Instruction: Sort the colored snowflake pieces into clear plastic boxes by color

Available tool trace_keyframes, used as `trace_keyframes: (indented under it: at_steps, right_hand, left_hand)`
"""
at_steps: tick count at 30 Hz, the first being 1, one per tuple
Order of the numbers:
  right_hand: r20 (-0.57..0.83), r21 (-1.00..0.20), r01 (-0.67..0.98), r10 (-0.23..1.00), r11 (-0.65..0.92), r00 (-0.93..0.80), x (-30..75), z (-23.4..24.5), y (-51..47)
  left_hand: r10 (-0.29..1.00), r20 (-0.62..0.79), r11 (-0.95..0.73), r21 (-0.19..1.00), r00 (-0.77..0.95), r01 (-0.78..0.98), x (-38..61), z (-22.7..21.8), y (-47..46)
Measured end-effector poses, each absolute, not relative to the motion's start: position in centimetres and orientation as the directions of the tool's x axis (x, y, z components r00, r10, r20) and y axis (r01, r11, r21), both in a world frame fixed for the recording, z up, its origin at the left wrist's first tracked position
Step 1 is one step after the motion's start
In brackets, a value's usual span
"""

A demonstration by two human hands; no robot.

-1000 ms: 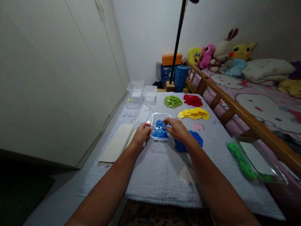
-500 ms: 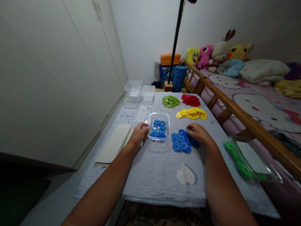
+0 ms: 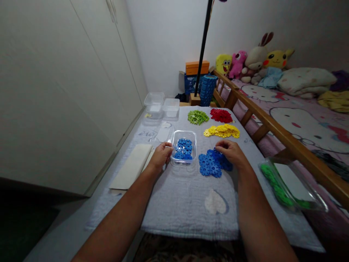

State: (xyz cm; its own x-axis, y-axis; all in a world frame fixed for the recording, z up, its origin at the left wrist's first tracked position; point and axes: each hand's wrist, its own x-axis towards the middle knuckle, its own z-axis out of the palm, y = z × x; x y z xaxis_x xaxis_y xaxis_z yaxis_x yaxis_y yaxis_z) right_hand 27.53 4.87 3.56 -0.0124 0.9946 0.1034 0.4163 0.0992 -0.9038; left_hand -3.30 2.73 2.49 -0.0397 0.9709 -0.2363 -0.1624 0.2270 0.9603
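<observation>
Blue snowflake discs lie in the clear plastic container (image 3: 195, 145) in front of me, some overlapping on its floor. My left hand (image 3: 163, 152) is closed on the container's left rim, thumb and fingers pinched there. To the right of it, a loose pile of blue snowflake discs (image 3: 209, 165) rests on the cloth. My right hand (image 3: 228, 150) is just over the far right part of this pile. Its thumb and forefinger pinch what looks like one blue disc, mostly hidden by the fingers.
Light green (image 3: 197, 117), red (image 3: 221, 115) and yellow discs (image 3: 222, 131) form separate piles farther back. Clear containers (image 3: 154, 100) stand at the far left. A folded cream cloth (image 3: 132, 167) lies left. A clear box with green pieces (image 3: 293, 185) sits by the wooden bed rail (image 3: 272, 133).
My right hand has risen slightly from the blue pile, its fingertips now pinched together. My left hand stays on the container's rim.
</observation>
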Motion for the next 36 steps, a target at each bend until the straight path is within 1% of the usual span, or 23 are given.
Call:
trace_keyframes:
  at_steps: [2, 5, 7, 10, 12, 16, 18, 21, 24, 28, 31, 33, 36]
  right_hand:
    - [0.156, -0.923, 0.365, 0.986, 0.121, 0.067, 26.3, 3.8, 4.8]
    - [0.256, -0.931, 0.307, 0.953, 0.199, 0.161, 24.1, 3.9, 4.6]
    - [0.303, -0.925, 0.282, 0.941, 0.253, 0.148, 22.5, 4.0, 4.3]
    - [0.325, -0.917, 0.263, 0.944, 0.299, 0.06, 20.6, 4.2, 3.6]
    - [0.354, -0.891, 0.305, 0.935, 0.336, 0.002, 19.7, 4.2, 3.2]
    - [0.45, -0.773, 0.46, 0.889, 0.438, -0.09, 18.6, 4.0, 2.8]
    - [0.46, -0.728, 0.517, 0.88, 0.451, -0.12, 18.3, 3.7, 2.9]
    - [0.465, -0.669, 0.6, 0.877, 0.44, -0.125, 18.0, 3.3, 3.1]
    - [0.526, -0.612, 0.662, 0.848, 0.433, -0.067, 18.5, 3.2, 3.3]
    - [0.567, -0.586, 0.718, 0.823, 0.376, 0.032, 20.6, 3.3, 3.9]
    - [0.531, -0.58, 0.777, 0.837, 0.247, 0.13, 23.2, 3.2, 4.7]
    - [0.459, -0.562, 0.817, 0.869, 0.126, 0.182, 25.2, 2.9, 5.2]
    - [0.277, -0.485, 0.874, 0.943, -0.03, 0.186, 28.2, 2.3, 5.7]
  left_hand:
    - [0.971, -0.234, 0.224, 0.962, -0.044, -0.158, -3.3, 2.5, 2.7]
    - [0.971, -0.235, 0.227, 0.961, -0.037, -0.158, -3.3, 2.6, 2.7]
    - [0.971, -0.238, 0.23, 0.961, -0.036, -0.156, -3.2, 2.8, 2.7]
    - [0.969, -0.243, 0.234, 0.96, -0.04, -0.151, -3.2, 3.0, 2.6]
    - [0.969, -0.242, 0.234, 0.961, -0.039, -0.148, -3.2, 3.0, 2.6]
    - [0.971, -0.234, 0.227, 0.963, -0.039, -0.145, -3.3, 2.7, 2.7]
    - [0.971, -0.237, 0.229, 0.962, -0.036, -0.15, -3.3, 2.6, 2.8]
    - [0.97, -0.24, 0.232, 0.959, -0.026, -0.165, -3.3, 2.5, 2.8]
    - [0.97, -0.24, 0.232, 0.958, -0.026, -0.166, -3.3, 2.6, 2.8]
    - [0.97, -0.242, 0.234, 0.958, -0.028, -0.166, -3.3, 2.6, 2.8]
    - [0.97, -0.242, 0.234, 0.957, -0.026, -0.17, -3.4, 2.6, 2.8]
    - [0.971, -0.24, 0.232, 0.956, -0.022, -0.178, -3.4, 2.6, 2.8]
    - [0.971, -0.239, 0.231, 0.955, -0.022, -0.184, -3.4, 2.6, 2.7]
